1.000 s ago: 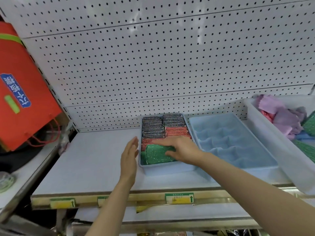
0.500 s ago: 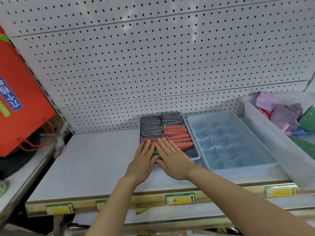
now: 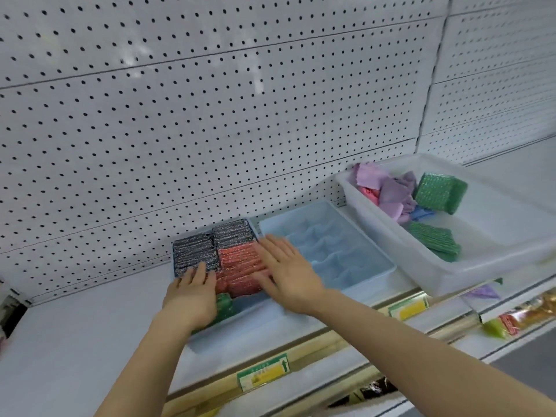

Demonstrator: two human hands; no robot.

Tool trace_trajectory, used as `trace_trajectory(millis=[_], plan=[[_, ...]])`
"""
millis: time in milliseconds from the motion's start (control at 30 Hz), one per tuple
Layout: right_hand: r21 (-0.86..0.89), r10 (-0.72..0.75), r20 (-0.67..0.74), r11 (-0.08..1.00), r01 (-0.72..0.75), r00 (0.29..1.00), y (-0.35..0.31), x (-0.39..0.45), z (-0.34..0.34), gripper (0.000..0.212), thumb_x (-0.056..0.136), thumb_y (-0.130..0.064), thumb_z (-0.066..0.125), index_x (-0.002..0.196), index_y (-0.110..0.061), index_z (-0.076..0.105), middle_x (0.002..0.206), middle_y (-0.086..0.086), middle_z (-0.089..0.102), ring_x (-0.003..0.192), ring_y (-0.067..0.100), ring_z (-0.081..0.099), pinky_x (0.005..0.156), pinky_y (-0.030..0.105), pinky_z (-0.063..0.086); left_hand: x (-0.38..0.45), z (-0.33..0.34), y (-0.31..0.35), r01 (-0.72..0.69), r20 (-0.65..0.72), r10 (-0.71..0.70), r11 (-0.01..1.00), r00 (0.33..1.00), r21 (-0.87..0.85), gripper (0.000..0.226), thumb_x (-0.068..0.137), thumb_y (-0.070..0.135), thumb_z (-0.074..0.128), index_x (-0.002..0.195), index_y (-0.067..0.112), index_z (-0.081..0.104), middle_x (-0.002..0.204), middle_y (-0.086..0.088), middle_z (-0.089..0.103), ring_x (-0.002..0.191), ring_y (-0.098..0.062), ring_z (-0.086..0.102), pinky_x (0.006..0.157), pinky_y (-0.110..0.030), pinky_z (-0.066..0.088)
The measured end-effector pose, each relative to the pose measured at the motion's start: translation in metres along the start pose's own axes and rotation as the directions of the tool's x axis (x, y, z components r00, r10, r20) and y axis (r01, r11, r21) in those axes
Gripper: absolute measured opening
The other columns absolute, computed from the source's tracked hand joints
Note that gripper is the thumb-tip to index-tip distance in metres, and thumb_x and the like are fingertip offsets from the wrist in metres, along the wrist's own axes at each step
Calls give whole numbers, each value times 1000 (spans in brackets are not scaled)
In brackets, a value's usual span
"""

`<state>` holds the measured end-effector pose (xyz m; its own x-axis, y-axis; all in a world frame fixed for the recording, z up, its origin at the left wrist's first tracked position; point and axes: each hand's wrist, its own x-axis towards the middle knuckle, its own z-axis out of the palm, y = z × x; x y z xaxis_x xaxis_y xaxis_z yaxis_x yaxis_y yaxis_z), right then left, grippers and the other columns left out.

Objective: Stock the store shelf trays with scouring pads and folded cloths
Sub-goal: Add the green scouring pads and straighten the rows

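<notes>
A pale blue shelf tray (image 3: 264, 305) holds upright rows of scouring pads: black ones (image 3: 195, 251) at the back, red ones (image 3: 240, 266) in the middle, green ones (image 3: 224, 305) at the front. My left hand (image 3: 192, 293) lies flat on the left rows, over the green pads. My right hand (image 3: 288, 272) rests flat, fingers spread, on the red pads at the tray's right side. Neither hand grips anything. An empty blue divided tray (image 3: 328, 251) sits just to the right.
A white bin (image 3: 421, 266) at the right holds purple cloths (image 3: 388, 191) and green scouring pads (image 3: 439, 191), and overhangs the shelf edge. White pegboard (image 3: 210, 115) backs the shelf. Price labels (image 3: 261, 371) line the front rail. Bare shelf lies left of the trays.
The view has swung right. My right hand has slid from the front green pads to the red pads farther right; my left hand now lies on the pads' left side.
</notes>
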<state>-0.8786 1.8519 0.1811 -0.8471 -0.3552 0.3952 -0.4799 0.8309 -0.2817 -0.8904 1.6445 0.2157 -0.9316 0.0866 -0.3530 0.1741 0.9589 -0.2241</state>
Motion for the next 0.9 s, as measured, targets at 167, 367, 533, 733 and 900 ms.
trace_trajectory(millis=[167,367,533,733,900], plan=[[-82,196,-154,974,-210,968,87,-17,-73,61,92,-41,35,138,-2,46,141,15,49,133,32,41,113,43,31,4,-84,96,-295,-353,241,949,904,-108,61,101,38,41,153,13,21,161,-6,14,148,-23,15,118,-39,23],[-163,387,-232,889,-428,892,194,-55,-140,55,88,-32,41,136,-5,45,137,14,50,127,33,45,104,42,36,52,-127,252,-578,-444,473,805,761,-135,34,99,28,42,128,14,53,135,-5,51,121,-28,50,94,-38,45],[-248,528,-201,787,-564,825,266,-84,-182,58,86,-19,57,140,-8,40,138,14,49,126,33,43,102,39,32,84,-140,367,-709,-250,688,705,681,9,31,95,22,53,124,12,58,115,-16,63,104,-32,60,77,-34,47],[-307,589,-127,742,-596,798,333,-93,-201,63,86,-13,54,145,-12,33,146,9,43,132,30,39,105,39,33,112,-132,426,-743,26,746,658,665,122,63,84,23,67,142,21,44,136,-11,54,118,-32,56,95,-42,49],[-354,570,-40,760,-545,821,369,-74,-199,67,85,-5,50,148,-15,28,150,7,37,135,27,35,108,37,31,122,-138,420,-694,-204,711,702,673,159,47,88,9,47,133,23,51,127,-10,59,108,-32,60,77,-38,50]])
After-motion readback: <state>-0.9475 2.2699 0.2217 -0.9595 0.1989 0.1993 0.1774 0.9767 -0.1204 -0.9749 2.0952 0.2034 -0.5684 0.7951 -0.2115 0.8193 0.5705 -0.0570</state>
